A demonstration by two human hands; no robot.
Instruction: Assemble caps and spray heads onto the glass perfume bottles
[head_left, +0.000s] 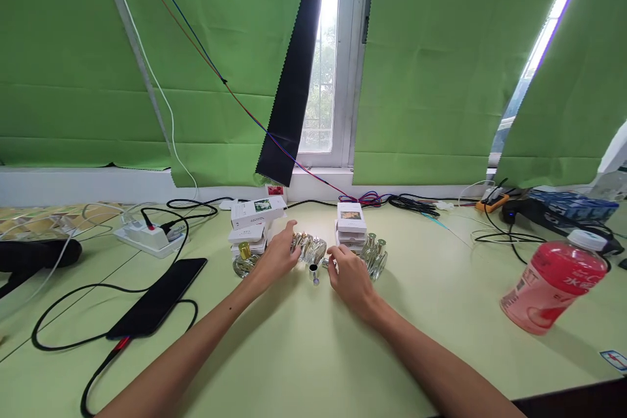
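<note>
Glass bottles (311, 249), clear and curvy, are bunched at 12 o'clock just past the gap between our hands, too tangled to count. Our left hand (279, 253) is open beside them, thumb apart from the fingers; we can't tell if it's touching any. Our right hand (349, 276) has its fingers bent downward, and we can't tell if they're pinching anything. One small, shiny silver piece (314, 273) sits between the two.

We've got one gold-capped bottle (245, 260) at 9 o'clock and at least two glass bottles with greenish-gold tops (376, 256) at 3. Two stacks of smooth white cardboard boxes: one stack (248, 234) at 10, another (351, 227) at 1.

Farther out, one flat black phone (157, 298) lies toward 8 and one pink-labelled plastic drink bottle (553, 284) stands at 3. Everything's on our smooth, pale green tabletop (313, 356), with green fabric blinds (431, 65) and a bright window (321, 78) at 12.
</note>
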